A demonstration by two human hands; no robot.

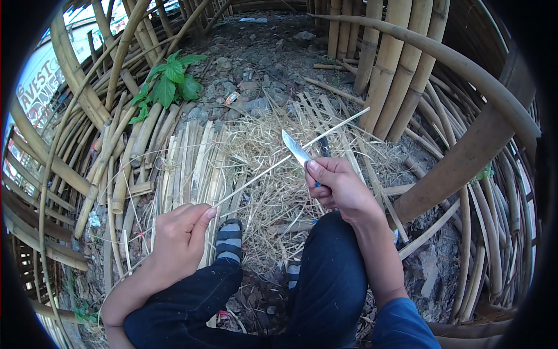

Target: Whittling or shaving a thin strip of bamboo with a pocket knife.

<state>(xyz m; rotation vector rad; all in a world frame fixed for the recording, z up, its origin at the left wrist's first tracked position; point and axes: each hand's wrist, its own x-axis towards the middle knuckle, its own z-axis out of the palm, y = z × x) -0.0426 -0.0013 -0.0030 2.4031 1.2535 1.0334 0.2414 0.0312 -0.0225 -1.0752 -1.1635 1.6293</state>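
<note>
My left hand (181,237) is closed in a pinch around one end of a thin pale bamboo strip (256,178). From there the strip slants up to the right and ends in the air beyond my other hand. My right hand (336,185) grips a knife (295,148), its bright blade pointing up and to the left across the strip. A bit of blue shows under my right fingers, where most of the handle is hidden. Blade and strip cross closely; whether the edge bites into it I cannot tell.
Pale shavings (261,215) lie heaped before my feet. Split bamboo slats (189,157) are laid to the left, near a leafy green plant (171,78). Thick bamboo poles (389,70) stand at the right, with a large slanted pole (447,157) nearer. Stony ground (250,58) stretches behind.
</note>
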